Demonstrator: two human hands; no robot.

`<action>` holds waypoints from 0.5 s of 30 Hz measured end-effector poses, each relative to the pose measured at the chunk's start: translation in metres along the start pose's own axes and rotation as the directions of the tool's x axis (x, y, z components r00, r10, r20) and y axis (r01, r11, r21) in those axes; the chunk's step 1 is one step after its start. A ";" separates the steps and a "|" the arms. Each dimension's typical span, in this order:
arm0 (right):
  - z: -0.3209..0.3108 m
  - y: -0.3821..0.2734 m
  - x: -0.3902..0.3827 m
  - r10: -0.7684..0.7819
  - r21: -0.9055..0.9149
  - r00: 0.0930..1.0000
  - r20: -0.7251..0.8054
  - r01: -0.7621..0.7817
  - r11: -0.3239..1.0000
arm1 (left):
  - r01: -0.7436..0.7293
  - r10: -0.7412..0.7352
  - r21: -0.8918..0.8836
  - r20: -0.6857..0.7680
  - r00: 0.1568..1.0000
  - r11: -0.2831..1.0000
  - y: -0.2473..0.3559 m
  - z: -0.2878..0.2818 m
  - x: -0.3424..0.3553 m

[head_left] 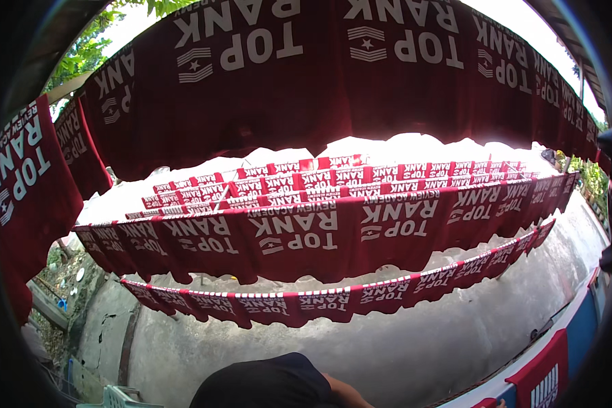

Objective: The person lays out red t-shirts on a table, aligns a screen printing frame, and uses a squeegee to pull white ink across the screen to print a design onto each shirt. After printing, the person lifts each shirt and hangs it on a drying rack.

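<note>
A shoulder in a black sleeve [272, 382] rises from the lower edge, and a bare arm [347, 392] runs from it down to the right, out of the picture. At the lower right a dark red cloth [540, 374] with white print lies over a blue and white edge. Small bits of skin, seemingly fingertips [502, 404], show at the picture's rim by that cloth. Which hand they belong to, and whether they grip the cloth, I cannot tell. The rest of both my hands is cut off by the lower edge.
Rows of dark red printed cloths [299, 238] hang on lines across a concrete yard [387, 353]. A large nearer row [272, 102] spans the top, and another cloth [30, 177] hangs at the left. A pale green plastic chair [119, 396] stands at the lower left.
</note>
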State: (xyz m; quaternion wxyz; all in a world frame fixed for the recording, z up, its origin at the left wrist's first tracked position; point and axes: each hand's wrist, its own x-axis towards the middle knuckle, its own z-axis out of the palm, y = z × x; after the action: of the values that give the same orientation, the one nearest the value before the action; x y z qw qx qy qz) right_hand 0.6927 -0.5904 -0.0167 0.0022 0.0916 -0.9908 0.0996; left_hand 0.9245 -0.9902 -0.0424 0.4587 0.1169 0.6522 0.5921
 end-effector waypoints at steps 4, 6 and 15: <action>-0.009 0.005 0.015 0.022 0.042 0.997 0.074 -0.025 0.999 | -0.012 0.010 -0.028 -0.079 0.997 1.000 0.023 0.008 0.002; -0.012 0.007 0.023 0.067 0.095 0.987 0.147 -0.082 0.992 | -0.021 0.017 -0.026 -0.123 0.992 0.999 0.033 0.012 0.002; -0.023 0.025 0.054 0.055 0.038 0.965 0.257 -0.067 0.997 | -0.069 0.068 0.002 -0.242 0.968 0.998 0.063 0.027 0.011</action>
State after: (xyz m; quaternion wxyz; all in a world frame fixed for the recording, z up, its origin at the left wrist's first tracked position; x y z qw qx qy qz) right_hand 0.6351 -0.5717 0.0017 -0.1305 0.0731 -0.9826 0.1098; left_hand 0.9134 -0.9476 0.0109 0.3554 0.0648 0.6971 0.6194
